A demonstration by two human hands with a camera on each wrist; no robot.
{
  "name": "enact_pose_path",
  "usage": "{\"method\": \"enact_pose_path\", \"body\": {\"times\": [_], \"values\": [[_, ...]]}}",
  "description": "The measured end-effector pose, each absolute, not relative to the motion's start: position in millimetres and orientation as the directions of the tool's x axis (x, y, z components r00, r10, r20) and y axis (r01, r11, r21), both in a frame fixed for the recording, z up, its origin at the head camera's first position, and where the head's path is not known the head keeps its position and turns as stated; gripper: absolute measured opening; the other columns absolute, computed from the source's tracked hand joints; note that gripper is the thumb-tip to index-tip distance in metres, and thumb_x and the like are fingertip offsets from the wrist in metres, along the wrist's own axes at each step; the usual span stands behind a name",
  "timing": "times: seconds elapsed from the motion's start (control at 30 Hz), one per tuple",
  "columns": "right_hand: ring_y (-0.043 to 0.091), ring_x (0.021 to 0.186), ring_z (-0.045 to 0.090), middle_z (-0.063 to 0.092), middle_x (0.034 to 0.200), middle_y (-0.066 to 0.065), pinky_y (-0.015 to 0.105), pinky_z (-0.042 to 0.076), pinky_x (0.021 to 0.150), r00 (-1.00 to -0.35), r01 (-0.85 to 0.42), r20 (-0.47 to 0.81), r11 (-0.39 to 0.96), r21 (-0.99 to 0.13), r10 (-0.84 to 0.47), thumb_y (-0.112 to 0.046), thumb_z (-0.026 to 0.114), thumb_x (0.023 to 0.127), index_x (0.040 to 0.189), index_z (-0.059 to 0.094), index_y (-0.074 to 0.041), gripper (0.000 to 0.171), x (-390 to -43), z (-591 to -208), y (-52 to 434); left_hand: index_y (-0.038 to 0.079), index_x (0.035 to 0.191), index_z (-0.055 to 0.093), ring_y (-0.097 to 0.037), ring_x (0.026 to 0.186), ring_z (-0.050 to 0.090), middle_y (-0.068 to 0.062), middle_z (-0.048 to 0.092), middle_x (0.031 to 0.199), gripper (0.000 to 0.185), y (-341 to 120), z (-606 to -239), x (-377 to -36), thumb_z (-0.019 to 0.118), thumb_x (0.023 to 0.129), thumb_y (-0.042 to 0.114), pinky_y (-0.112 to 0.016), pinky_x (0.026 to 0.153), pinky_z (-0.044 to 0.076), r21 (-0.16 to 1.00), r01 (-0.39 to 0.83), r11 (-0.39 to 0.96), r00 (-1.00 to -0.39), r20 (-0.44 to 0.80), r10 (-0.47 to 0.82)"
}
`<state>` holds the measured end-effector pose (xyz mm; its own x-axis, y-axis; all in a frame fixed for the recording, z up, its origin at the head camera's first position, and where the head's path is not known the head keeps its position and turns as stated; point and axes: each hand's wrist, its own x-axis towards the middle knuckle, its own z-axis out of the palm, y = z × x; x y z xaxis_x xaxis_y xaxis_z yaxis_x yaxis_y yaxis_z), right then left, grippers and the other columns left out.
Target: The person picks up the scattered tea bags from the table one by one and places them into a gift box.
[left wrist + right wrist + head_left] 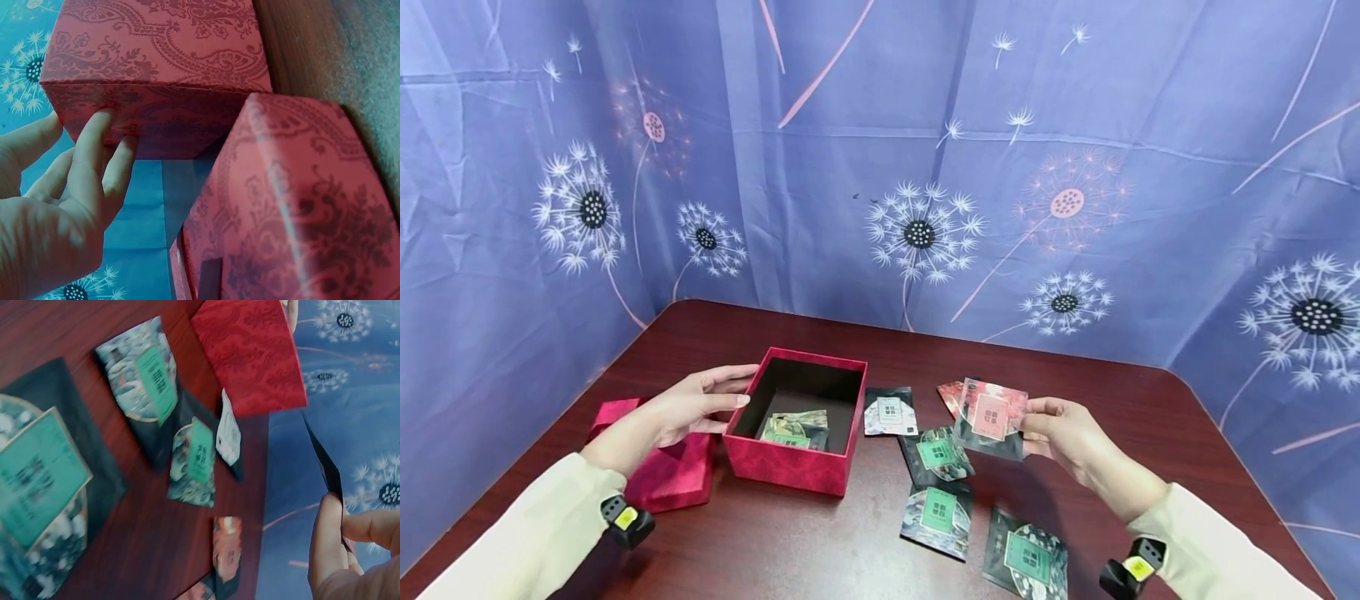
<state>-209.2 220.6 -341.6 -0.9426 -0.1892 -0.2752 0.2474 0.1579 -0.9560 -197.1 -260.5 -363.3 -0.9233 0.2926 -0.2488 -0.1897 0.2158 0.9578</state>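
My right hand (1063, 433) pinches a tea sachet (989, 417) with a pink label by its right edge, held above the table. In the right wrist view this sachet (326, 464) appears nearly edge-on between thumb and fingers. My left hand (688, 408) touches the left wall of an open red box (790, 468), fingers only slightly bent. The left wrist view has those fingertips against the box's patterned side (181, 112). Inside the box lie a few sachets (793, 429), partly hidden by its front wall.
Right of the box lie a white-labelled sachet (889, 412) and green-labelled sachets (936, 454), (937, 517), (1028, 554). A red sachet (950, 395) is partly covered by the held one. The red lid (673, 479) sits left of the box, under my left forearm. A blue curtain (850, 167) surrounds the table.
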Motion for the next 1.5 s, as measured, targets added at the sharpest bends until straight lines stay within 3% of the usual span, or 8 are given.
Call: {"method": "enact_pose_path", "body": {"times": [0.43, 0.83, 1.27, 1.5], "values": [[0.003, 0.067, 0.061, 0.058, 0.083, -0.003, 0.02, 0.054, 0.063, -0.955, 0.181, -0.205, 0.129, -0.975, -0.215, 0.004, 0.05, 0.087, 0.116, 0.041, 0.013, 0.032, -212.9, -317.2, 181.4, 0.006, 0.151, 0.023, -0.026, 0.115, 0.059, -0.026, 0.03, 0.15, 0.07, -260.4, -364.9, -196.4, 0.06, 0.093, 0.02, -0.041, 0.086, 0.054, 0.959, -0.182, 0.219, -0.926, -0.242, 0.291], [0.006, 0.068, 0.059, 0.059, 0.08, -0.001, 0.021, 0.055, 0.067, -0.959, 0.154, -0.177, 0.118, -0.981, -0.223, 0.005, 0.05, 0.086, 0.108, 0.046, 0.011, 0.022, -224.9, -302.7, 142.4, 0.005, 0.15, 0.022, -0.025, 0.115, 0.059, -0.027, 0.029, 0.15, 0.071, -261.5, -364.2, -200.0, 0.061, 0.093, 0.02, -0.042, 0.087, 0.053, 0.964, -0.167, 0.207, -0.921, -0.228, 0.316], [0.01, 0.072, 0.057, 0.06, 0.092, 0.007, 0.025, 0.056, 0.071, -0.948, 0.173, -0.2, 0.13, -0.976, -0.246, 0.006, 0.05, 0.086, 0.111, 0.047, 0.011, 0.026, -233.4, -301.9, 101.4, 0.004, 0.151, 0.022, -0.023, 0.117, 0.057, -0.027, 0.027, 0.151, 0.071, -259.2, -362.7, -198.4, 0.06, 0.093, 0.02, -0.041, 0.088, 0.053, 0.963, -0.162, 0.216, -0.916, -0.228, 0.33], [0.016, 0.079, 0.061, 0.063, 0.103, 0.019, 0.034, 0.056, 0.082, -0.931, 0.186, -0.215, 0.124, -0.975, -0.294, 0.005, 0.053, 0.088, 0.111, 0.046, 0.011, 0.024, -237.7, -304.2, 80.4, 0.003, 0.151, 0.021, -0.02, 0.112, 0.059, -0.028, 0.027, 0.151, 0.071, -260.2, -362.7, -197.7, 0.06, 0.093, 0.018, -0.039, 0.086, 0.054, 0.964, -0.161, 0.211, -0.917, -0.225, 0.328]]}}
